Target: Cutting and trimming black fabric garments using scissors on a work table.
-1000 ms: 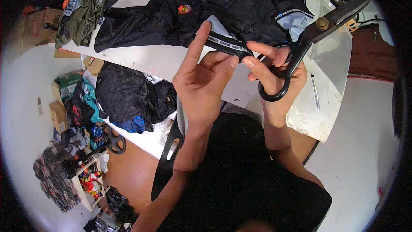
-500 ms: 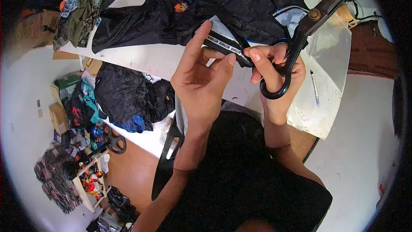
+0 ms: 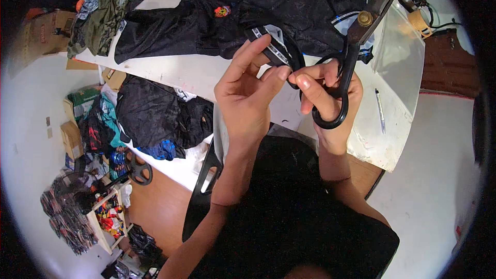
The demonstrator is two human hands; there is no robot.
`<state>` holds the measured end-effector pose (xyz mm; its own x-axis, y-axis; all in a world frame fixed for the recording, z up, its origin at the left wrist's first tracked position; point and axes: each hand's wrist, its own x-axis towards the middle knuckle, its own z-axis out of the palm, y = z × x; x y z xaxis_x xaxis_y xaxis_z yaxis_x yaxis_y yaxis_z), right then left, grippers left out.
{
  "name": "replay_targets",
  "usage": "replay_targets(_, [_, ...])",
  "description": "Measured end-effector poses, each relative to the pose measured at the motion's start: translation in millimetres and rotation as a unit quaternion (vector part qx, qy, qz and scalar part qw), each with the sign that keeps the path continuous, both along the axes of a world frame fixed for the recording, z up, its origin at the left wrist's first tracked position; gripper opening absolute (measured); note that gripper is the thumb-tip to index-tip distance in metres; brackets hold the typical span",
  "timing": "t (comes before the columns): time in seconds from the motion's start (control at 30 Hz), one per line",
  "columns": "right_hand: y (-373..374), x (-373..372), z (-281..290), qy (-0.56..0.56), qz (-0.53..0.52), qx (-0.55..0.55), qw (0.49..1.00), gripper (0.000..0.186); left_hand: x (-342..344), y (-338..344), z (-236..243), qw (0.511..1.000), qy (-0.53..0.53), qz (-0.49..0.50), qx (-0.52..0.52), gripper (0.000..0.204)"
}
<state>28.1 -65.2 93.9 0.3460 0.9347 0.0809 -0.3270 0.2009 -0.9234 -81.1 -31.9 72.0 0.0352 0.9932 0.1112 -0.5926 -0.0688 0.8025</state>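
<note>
My left hand (image 3: 245, 98) is closed on a black garment edge (image 3: 277, 51) that carries a white printed tape, with the index finger stretched out along it. Light grey cloth shows inside the fold. Close beside it, my right hand (image 3: 333, 95) pinches the end of the same edge between thumb and fingers. Large black-handled scissors (image 3: 352, 54) hang on that hand too, their handle loop around it. The blades point up and to the right, away from the cloth. The rest of the black garment (image 3: 310, 5) spreads over the table beyond my hands.
The white table (image 3: 181, 72) has its near edge just below my hands. A pen (image 3: 381, 111) lies at its right, with a tape roll (image 3: 419, 23) farther back. Camouflage cloth (image 3: 98, 31) lies far left. Dark garments (image 3: 155, 111) are piled below left, near a black chair (image 3: 199, 191).
The garment edge has curled and tilted more steeply, and my hands have come closer together. The scissors have swung slightly left and more upright. The view has shifted a little.
</note>
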Motion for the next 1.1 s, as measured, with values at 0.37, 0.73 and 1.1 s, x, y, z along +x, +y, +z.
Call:
replay_targets(0.37, [-1.4,-7.1,6.1,-0.034,0.022,0.014,0.999,0.030,0.6,-5.4,-3.4,0.982,0.140,0.021,0.122,0.027])
replay_targets(0.73, [-43.2,45.0,-48.6,0.031,0.239,0.001,0.971,0.049,-10.3,12.5,-0.7,0.985,-0.164,-0.003,-0.049,0.037])
replay_targets(1.1, [-55.2,70.4,-63.5,0.030,0.400,0.025,0.916,0.054,-20.5,33.9,19.6,0.985,-0.155,-0.001,0.074,0.043])
